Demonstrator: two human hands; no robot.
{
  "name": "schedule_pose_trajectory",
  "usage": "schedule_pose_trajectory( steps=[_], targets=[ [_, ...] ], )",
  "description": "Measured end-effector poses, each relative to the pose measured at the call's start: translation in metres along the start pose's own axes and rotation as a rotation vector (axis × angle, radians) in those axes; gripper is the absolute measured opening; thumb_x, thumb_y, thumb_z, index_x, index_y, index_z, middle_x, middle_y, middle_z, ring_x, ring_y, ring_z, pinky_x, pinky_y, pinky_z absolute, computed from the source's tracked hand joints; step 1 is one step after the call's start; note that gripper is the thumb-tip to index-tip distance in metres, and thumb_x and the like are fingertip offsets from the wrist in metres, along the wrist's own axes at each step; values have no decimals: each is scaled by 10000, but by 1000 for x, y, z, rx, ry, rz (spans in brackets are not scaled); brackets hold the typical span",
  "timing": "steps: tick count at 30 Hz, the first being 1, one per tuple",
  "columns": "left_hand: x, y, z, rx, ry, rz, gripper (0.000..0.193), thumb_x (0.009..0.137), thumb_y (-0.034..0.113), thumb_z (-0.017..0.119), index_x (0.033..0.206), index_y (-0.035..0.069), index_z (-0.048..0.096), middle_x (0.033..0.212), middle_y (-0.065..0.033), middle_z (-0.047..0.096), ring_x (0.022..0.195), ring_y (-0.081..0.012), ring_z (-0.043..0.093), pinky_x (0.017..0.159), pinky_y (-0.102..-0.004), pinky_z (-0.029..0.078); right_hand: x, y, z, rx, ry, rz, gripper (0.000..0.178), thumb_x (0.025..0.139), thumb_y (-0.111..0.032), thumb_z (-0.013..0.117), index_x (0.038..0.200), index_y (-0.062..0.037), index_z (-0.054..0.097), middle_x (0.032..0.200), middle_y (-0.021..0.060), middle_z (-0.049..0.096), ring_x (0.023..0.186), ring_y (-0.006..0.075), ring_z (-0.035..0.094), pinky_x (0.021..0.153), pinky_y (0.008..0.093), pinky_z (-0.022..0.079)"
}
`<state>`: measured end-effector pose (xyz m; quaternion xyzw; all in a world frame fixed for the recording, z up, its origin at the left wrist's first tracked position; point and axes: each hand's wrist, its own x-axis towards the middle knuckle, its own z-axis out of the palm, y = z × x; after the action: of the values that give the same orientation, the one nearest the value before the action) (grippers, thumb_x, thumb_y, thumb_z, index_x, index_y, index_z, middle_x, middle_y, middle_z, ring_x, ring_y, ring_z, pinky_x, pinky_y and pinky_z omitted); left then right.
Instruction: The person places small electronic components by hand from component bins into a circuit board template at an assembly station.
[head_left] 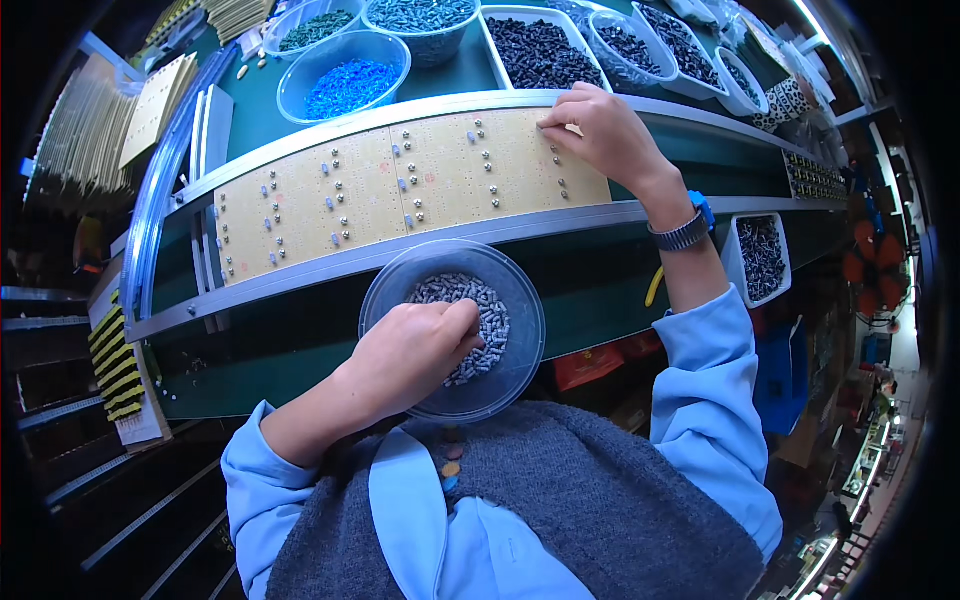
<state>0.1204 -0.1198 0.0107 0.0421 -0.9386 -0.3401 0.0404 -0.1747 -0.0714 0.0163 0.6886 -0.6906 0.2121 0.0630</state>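
My left hand (400,355) hangs over a clear round plastic bowl (531,325), its fingers curled together and the tips hidden. Small grey cylindrical components (462,290) lie in that bowl, right beneath the hand. At the far right part of a tan circuit board panel (440,185), my right hand (605,135) pinches thumb and fingers together at the board's surface. Whatever sits between those fingertips is too small to tell. Rows of small silvery round parts and pale grey components are set in the panel, which lies between two metal rails (440,235).
Beyond the rails stand tubs of blue parts (350,90), teal parts (420,14) and black parts (540,55). A white tray of dark parts (762,258) is right of my right forearm. Stacked boards (80,125) and clear tubes (165,205) lie left.
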Motion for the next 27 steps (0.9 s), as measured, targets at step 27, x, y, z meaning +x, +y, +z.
schedule_pose_trajectory(
  steps=[27],
  targets=[
    [91,-40,-28,-71,542,-179,137,702,-27,614,819,-55,681,689,-118,664,532,-172,569,558,-264,469,-30,-163,28,278,-638,-428,91,774,-40,572,818,6,637,824,135,640,725,266,618,651,344,524]
  ],
)
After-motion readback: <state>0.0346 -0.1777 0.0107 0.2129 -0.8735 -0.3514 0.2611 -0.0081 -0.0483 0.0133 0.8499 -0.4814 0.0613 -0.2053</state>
